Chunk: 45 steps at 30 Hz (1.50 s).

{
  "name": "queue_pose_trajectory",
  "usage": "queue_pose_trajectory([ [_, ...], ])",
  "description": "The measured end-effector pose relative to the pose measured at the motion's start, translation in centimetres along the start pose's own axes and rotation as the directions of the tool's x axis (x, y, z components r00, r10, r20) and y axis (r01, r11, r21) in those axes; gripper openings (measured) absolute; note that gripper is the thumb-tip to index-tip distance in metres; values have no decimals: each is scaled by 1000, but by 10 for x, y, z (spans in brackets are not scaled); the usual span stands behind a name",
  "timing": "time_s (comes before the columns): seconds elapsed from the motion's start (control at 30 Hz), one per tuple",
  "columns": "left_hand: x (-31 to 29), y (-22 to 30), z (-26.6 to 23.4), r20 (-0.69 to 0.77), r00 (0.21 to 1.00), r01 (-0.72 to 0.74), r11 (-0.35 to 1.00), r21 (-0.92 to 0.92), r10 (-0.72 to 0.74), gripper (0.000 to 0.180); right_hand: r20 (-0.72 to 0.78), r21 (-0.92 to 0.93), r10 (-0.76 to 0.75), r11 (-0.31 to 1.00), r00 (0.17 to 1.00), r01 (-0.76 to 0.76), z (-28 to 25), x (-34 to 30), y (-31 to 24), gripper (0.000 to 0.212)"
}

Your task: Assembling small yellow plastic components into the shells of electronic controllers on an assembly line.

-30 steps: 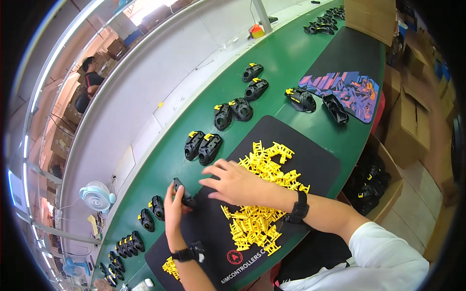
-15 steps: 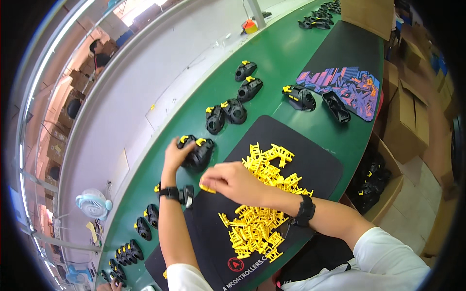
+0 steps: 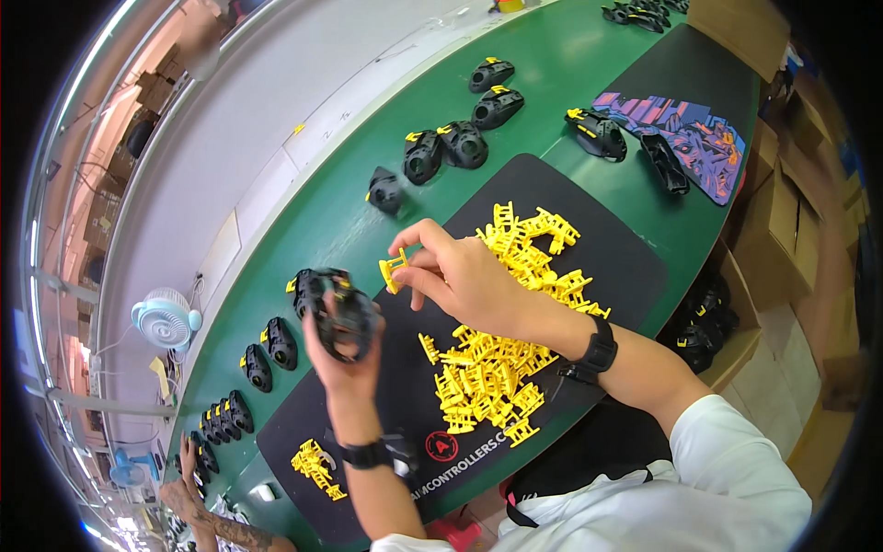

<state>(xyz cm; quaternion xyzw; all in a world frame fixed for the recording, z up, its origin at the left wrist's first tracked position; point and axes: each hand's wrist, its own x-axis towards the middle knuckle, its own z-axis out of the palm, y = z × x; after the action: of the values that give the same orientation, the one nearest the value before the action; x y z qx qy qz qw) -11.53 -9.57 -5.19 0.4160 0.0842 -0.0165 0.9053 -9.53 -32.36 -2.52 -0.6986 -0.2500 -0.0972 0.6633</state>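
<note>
Left hand [image 3: 351,375] cups blurred black shell [image 3: 354,317], likely for support; right hand [image 3: 469,281] pinches yellow clip [image 3: 390,273] by fingertips, probably for control. Clip pile [image 3: 492,382] on mat [image 3: 618,250], seemingly for easy reach.

Right grip [image 3: 469,281] pinches a yellow clip [image 3: 390,273].

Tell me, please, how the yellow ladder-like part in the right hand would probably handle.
The yellow ladder-like part is probably light: the right hand pinches it by fingertips. Its thin, straight bars suggest stiff plastic that might snap if forced. Its angular outline should make it slide rather than roll.
</note>
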Motion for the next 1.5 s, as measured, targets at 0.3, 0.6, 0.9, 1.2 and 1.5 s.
queue_pose_trajectory([
  [0.3,-42,-40,0,51,999,-13,994,-105,18,64,139,-165,-84,981,987,106,18,-6,7,13],
  [0.6,-41,-46,1,192,946,-273,962,25,263,67,132,190,138,968,982,-162,14,0,6,13],
  [0.9,-43,-45,-1,156,924,-377,906,194,350,74,251,-217,6,975,968,50,17,-3,7,12],
  [1.2,-41,-50,-2,192,920,-381,897,225,343,78,135,-256,-286,915,949,312,27,-10,15,15],
  [1.5,-44,-45,3,169,944,-308,940,146,284,88,116,-214,-256,937,960,276,28,-9,9,15],
])
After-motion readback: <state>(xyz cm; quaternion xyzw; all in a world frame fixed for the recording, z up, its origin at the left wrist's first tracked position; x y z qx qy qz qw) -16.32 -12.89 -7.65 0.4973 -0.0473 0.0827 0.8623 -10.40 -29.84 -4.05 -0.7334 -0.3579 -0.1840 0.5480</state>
